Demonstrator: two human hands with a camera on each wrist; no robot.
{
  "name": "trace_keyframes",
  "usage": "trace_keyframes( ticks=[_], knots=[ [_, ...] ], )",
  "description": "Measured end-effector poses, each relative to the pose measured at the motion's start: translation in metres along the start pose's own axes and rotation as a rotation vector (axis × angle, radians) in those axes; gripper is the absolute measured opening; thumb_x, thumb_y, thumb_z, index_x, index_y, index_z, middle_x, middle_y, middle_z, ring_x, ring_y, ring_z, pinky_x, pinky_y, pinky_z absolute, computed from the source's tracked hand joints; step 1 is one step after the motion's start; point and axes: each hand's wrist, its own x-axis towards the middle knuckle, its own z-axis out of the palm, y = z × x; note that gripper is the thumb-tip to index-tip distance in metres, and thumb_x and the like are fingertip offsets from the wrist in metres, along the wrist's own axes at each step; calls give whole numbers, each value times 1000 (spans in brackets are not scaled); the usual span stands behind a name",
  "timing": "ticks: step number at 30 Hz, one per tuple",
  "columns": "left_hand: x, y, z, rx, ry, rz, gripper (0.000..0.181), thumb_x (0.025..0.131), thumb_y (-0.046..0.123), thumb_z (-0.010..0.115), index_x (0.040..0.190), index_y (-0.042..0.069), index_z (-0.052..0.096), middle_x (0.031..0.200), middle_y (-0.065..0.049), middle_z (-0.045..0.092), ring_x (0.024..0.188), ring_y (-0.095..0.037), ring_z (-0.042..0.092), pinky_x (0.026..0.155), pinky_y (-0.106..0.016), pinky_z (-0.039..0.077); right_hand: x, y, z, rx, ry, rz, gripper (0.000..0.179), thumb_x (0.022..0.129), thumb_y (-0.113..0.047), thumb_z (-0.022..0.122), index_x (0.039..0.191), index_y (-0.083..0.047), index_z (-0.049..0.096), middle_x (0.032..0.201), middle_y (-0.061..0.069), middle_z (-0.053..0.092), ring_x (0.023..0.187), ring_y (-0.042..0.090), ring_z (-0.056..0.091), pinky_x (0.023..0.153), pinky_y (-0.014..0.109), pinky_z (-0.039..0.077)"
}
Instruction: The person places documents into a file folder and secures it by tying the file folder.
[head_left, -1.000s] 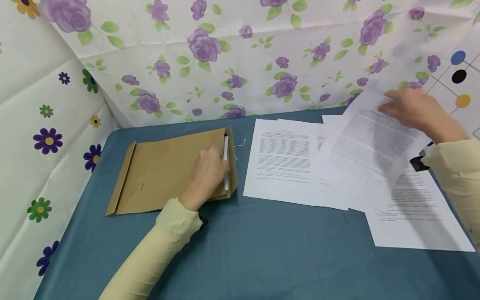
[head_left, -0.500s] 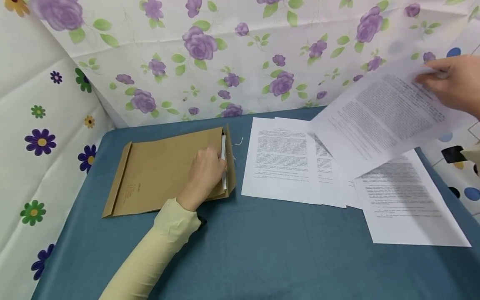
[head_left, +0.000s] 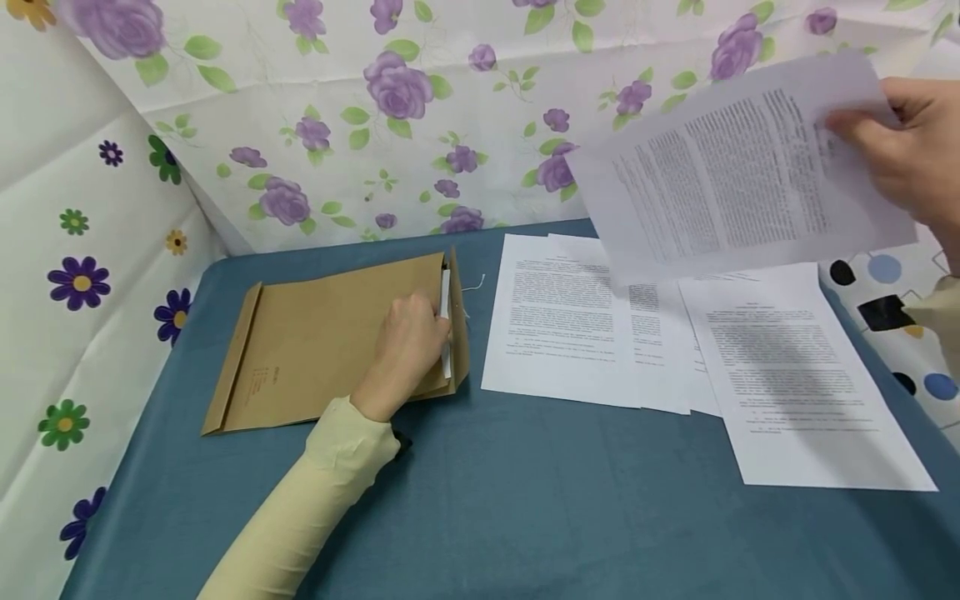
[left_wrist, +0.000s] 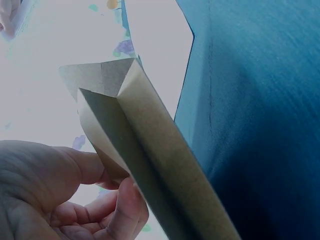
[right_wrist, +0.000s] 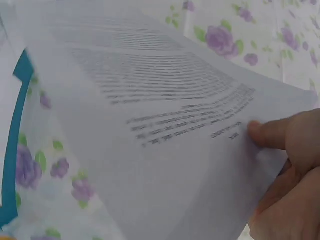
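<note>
A brown paper envelope (head_left: pixel 337 342) lies on the left of the table, its opening facing right with white paper edges showing inside. My left hand (head_left: pixel 408 337) pinches the upper layer of the envelope at the mouth; in the left wrist view thumb and fingers hold that edge and the side gusset (left_wrist: pixel 150 130) spreads apart. My right hand (head_left: pixel 907 150) grips a printed sheet (head_left: pixel 735 175) by its short edge, thumb on the printed face. The sheet is raised at the upper right, tilted, over other printed pages (head_left: pixel 562 325).
Several printed pages overlap on the table right of the envelope, one page (head_left: pixel 810 392) nearest the right edge. A white string (head_left: pixel 476 285) shows by the envelope mouth. Floral sheeting (head_left: pixel 420 125) hangs behind the blue tablecloth (head_left: pixel 510 500).
The right hand has lifted the printed sheet off the pages, first rightward, then up, and the sheet has turned nearly sideways. My left hand keeps its hold on the envelope.
</note>
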Motion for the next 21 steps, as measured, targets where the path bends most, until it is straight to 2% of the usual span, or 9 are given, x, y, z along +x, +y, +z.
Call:
trace_keyframes(
  ticks=[3, 5, 6, 9, 14, 17, 21],
  knots=[
    [0, 0, 0, 2, 2, -3, 41, 86, -4, 58, 53, 11, 41, 61, -4, 40, 55, -21, 47, 48, -30, 36, -2, -4, 6, 42, 11, 34, 34, 104, -21, 61, 136, -14, 69, 120, -13, 71, 81, -13, 59, 67, 2, 43],
    [0, 1, 0, 2, 2, -5, 41, 87, -4, 58, 52, 11, 42, 61, -5, 42, 55, -21, 48, 48, -30, 36, -3, -7, 11, 84, 17, 57, 35, 104, -24, 61, 137, -18, 68, 129, -5, 70, 89, -7, 64, 73, 7, 48],
    [0, 1, 0, 2, 4, -6, 40, 86, -4, 58, 52, 11, 42, 61, -5, 42, 55, -21, 48, 48, -30, 37, -4, -8, 13, 112, 19, 66, 35, 104, -23, 61, 138, -18, 68, 132, -3, 69, 94, -3, 66, 77, 13, 51],
    [0, 1, 0, 1, 6, -8, 40, 86, -4, 58, 53, 11, 42, 62, -4, 40, 56, -21, 47, 48, -30, 36, -7, -11, 20, 180, 15, 88, 34, 103, -22, 63, 136, -18, 68, 134, -1, 68, 101, 3, 67, 80, 16, 51],
    [1, 0, 0, -4, 9, -6, 40, 87, -5, 57, 54, 12, 39, 60, -1, 32, 55, -21, 43, 48, -30, 32, -11, -15, 33, 312, -9, 155, 35, 100, -18, 67, 134, -9, 69, 124, -2, 71, 89, 2, 67, 68, 11, 51],
    [1, -1, 1, -4, 10, -6, 41, 87, -5, 57, 54, 12, 38, 59, 0, 30, 55, -20, 42, 48, -30, 32, -15, -18, 43, 420, -35, 203, 36, 99, -17, 70, 133, -5, 69, 118, -2, 73, 86, 3, 70, 67, 16, 54],
    [1, 0, 0, 1, 11, -7, 40, 87, -4, 57, 55, 12, 40, 59, 0, 33, 55, -21, 45, 48, -30, 34, -20, -24, 61, 476, -73, 221, 28, 97, -14, 71, 123, -1, 74, 96, -7, 76, 75, 6, 73, 61, 21, 56]
  ],
)
